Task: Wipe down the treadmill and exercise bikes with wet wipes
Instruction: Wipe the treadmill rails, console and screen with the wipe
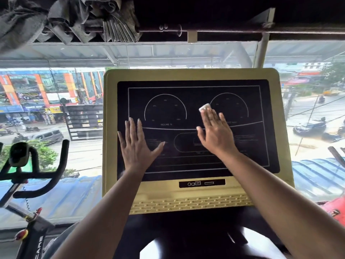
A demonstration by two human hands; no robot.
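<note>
The treadmill console [190,195], a yellow-framed slab, has its long axis running from 9 to 3 o'clock, and its dark display [168,86] faces the person. The left hand [137,146] lies flat with its fingers spread, close to the display's 9 o'clock edge. The right hand [214,133] is also flat, with straight fingers aimed at about 11 o'clock. It presses a white wet wipe [204,107] against the display between the two dial outlines. Bare dark panel stretches toward 3 o'clock up to the yellow rim. Most of the wipe is hidden under the fingertips. An exercise bike [37,176] stands apart at 8 o'clock, cut off by the frame edge. The printed labels on the display are too blurred to read, and the treadmill below the console is dark and cropped.
</note>
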